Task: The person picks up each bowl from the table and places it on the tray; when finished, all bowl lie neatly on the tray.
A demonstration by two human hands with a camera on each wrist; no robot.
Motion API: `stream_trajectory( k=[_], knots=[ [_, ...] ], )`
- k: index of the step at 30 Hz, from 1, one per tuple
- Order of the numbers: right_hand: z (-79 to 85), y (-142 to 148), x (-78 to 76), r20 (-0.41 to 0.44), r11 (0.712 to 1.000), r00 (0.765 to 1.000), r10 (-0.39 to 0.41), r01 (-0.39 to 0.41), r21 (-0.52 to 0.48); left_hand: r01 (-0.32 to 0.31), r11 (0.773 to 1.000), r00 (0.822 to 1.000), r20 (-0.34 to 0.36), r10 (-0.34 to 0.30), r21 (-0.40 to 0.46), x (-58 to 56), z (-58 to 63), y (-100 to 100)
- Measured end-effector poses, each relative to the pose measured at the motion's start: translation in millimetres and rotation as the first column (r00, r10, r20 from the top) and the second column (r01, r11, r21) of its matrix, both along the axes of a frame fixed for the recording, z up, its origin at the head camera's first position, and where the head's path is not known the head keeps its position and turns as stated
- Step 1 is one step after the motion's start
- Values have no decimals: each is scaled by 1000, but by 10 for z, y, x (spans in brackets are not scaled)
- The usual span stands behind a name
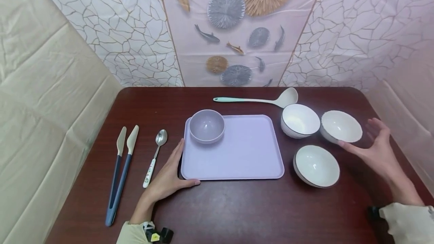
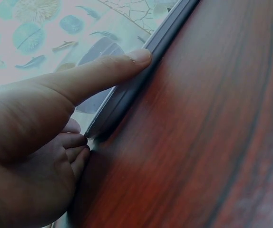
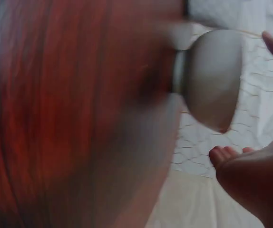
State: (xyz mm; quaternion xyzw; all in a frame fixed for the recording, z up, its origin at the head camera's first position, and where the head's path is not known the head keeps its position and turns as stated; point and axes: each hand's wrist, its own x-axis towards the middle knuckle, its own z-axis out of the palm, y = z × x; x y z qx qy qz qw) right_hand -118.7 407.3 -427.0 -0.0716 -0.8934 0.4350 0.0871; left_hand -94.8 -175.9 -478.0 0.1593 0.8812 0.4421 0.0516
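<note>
My left hand (image 1: 166,180) rests at the near left corner of a lilac tray (image 1: 244,153). Its thumb lies along the tray's front edge and its nearly straight fingers along the left side; the left wrist view shows the thumb (image 2: 112,71) against the rim. On the tray's far left part sits a grey-purple bowl (image 1: 207,127). Over on the right, my right hand (image 1: 379,151) is spread beside a white bowl (image 1: 340,128), thumb near the rim. A gap shows between that bowl (image 3: 215,78) and the fingers in the right wrist view.
Another white bowl (image 1: 300,120) stands left of it, and a third (image 1: 317,165) nearer. Behind the tray lies a ladle (image 1: 251,100) with a green handle. Left of the tray lie a spoon (image 1: 156,157) and blue-handled tongs (image 1: 123,176). Cloth walls border the table.
</note>
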Motion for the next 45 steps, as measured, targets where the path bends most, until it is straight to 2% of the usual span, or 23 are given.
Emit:
stream_trajectory(
  k=[6,21,27,35,45],
  knots=[
    [-124,20,-102,19,1000,1000,25,-25,7,4,1000,1000,3,-4,1,2,-3,7],
    [-226,-18,-261,43,998,999,6,-8,59,-4,1000,1000,6,4,-14,-3,0,-11],
    [-262,-7,-286,16,998,1000,2,-3,63,-4,1000,1000,6,5,-20,-4,-3,-12],
    [-300,22,-342,-87,999,995,42,-39,35,-4,1000,1000,14,4,-17,-3,-7,-18],
    [-306,27,-337,-66,999,998,25,-22,36,2,1000,1000,3,-2,-13,-6,-15,-24]
  ],
)
